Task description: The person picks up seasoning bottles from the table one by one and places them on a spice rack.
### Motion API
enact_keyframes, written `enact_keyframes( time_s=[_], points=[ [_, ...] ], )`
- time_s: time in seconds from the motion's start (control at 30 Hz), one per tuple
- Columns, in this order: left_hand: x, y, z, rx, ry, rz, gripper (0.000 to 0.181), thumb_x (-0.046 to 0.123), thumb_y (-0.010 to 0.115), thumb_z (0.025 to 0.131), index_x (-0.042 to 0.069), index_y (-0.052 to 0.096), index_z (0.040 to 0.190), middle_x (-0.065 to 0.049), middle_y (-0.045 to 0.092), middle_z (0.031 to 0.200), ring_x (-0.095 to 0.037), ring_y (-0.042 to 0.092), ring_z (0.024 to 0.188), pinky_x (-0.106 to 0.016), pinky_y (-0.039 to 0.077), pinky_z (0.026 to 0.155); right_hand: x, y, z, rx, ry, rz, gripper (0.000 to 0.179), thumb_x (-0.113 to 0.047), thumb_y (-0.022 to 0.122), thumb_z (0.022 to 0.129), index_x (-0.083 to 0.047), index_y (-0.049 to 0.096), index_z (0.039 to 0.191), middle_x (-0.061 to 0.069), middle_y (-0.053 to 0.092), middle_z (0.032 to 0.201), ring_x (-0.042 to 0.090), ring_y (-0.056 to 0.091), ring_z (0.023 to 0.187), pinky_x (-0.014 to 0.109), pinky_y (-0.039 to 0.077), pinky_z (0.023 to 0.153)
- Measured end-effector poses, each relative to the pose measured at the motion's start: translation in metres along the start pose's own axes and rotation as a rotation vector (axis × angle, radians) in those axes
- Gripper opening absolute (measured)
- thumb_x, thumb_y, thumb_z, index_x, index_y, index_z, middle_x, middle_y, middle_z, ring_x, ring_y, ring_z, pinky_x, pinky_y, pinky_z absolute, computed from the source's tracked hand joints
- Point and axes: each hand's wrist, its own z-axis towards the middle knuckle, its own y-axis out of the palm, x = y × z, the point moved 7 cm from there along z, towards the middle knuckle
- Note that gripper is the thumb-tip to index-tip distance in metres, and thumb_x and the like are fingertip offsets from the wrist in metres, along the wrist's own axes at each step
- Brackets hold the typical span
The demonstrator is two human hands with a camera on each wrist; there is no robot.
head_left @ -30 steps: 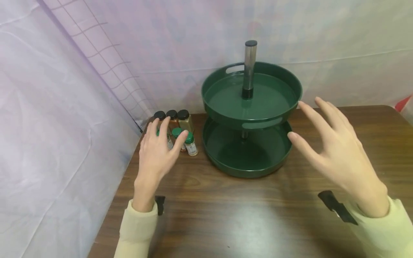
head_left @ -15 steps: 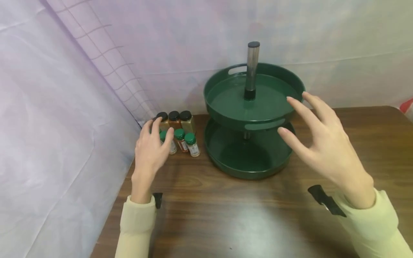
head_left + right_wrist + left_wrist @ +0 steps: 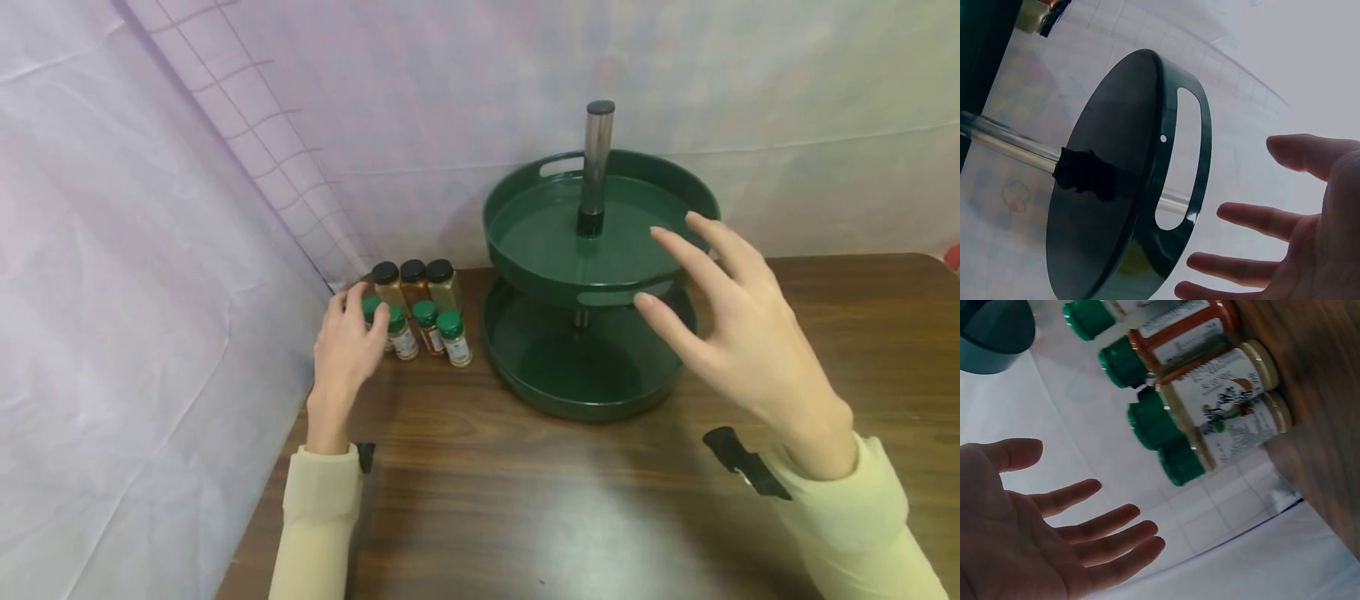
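Note:
My left hand (image 3: pixel 345 350), fingers loosely bent and holding nothing, hovers at the left end of a front row of green-capped spice jars (image 3: pixel 456 346). In the left wrist view its fingers are spread apart from the jars (image 3: pixel 1222 390), whose labels face the camera. Part of the leftmost jar is hidden behind this hand in the head view. My right hand (image 3: pixel 750 342) is raised, fingers spread, before the right front rim of a dark green two-tier round tray (image 3: pixel 528 273). The right wrist view shows a gap between its fingers and the upper tier (image 3: pixel 1205 125).
Behind the green-capped jars stand black-capped spice jars (image 3: pixel 444 290). A metal post (image 3: pixel 597 158) rises through both tiers, and the upper rim has handle slots. The wooden table (image 3: pixel 480 483) meets hanging white cloth (image 3: pixel 150 333) at the left and back.
My right hand has moved left, so it overlaps the upper tier's rim. The left hand has drawn left across the jars, uncovering more green caps. The camera view has shifted slightly.

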Motion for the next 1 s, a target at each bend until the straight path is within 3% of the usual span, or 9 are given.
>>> enact_keyframes(
  time_s=[0.43, 0.77, 1.0],
  points=[
    [-0.033, 0.014, 0.021, -0.023, -0.08, -0.024, 0.057, 0.031, 0.041, 0.104, 0.008, 0.034, 0.155, -0.03, 0.032, 0.155, -0.052, 0.037, 0.137, -0.069, 0.034, 0.106, -0.001, 0.009, 0.004, -0.008, -0.018, -0.021, 0.062, -0.031, 0.074, 0.091, -0.016, 0.054, 0.147, 0.015, 0.038, 0.158, 0.04, 0.032, 0.145, 0.061, 0.025, 0.115],
    [-0.054, 0.023, 0.037, -0.044, -0.06, -0.017, 0.059, 0.033, 0.048, 0.102, 0.01, 0.035, 0.155, -0.028, 0.037, 0.152, -0.052, 0.046, 0.128, -0.069, 0.038, 0.101, 0.003, 0.011, 0.004, -0.028, 0.006, -0.045, 0.059, -0.03, 0.075, 0.09, -0.015, 0.057, 0.145, 0.014, 0.039, 0.157, 0.041, 0.035, 0.142, 0.062, 0.028, 0.112],
    [-0.053, 0.023, 0.044, -0.039, 0.024, -0.068, 0.05, 0.025, 0.051, 0.103, 0.005, 0.045, 0.148, -0.027, 0.054, 0.135, -0.044, 0.055, 0.115, -0.062, 0.044, 0.096, 0.004, 0.014, 0.005, -0.028, -0.015, -0.089, 0.046, -0.026, 0.076, 0.09, -0.011, 0.066, 0.133, 0.016, 0.045, 0.152, 0.042, 0.04, 0.138, 0.063, 0.034, 0.108]
  ],
)
